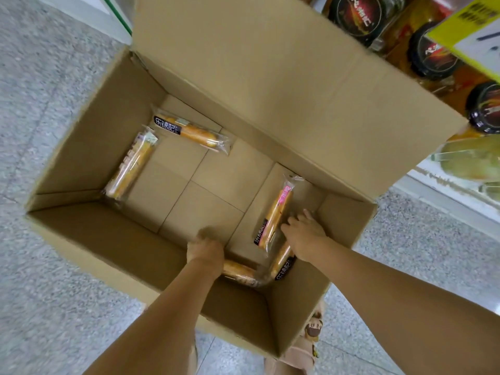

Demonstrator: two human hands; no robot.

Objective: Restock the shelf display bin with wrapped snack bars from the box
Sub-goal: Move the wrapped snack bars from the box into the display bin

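Observation:
A big open cardboard box (89, 147) stands on the floor with several wrapped snack bars on its bottom. Two bars (189, 132) (132, 166) lie in the far left corner. A pink-labelled bar (273, 217) lies at the right. My right hand (305, 236) is inside the box with its fingers spread. Its thumb side touches that bar, and its palm covers the end of another bar (284, 262). My left hand (205, 246) is blurred, fingers curled downward, over the left end of a bar (239, 270) by the near wall. Whether it grips that bar is hidden.
The box's far flap (270, 63) stands up against a shelf at the upper right holding dark-lidded jars (433, 55) and a yellow price tag (470, 25). Clear plastic containers (470, 163) sit on a lower shelf. My sandalled foot (311, 334) is by the box's near right corner.

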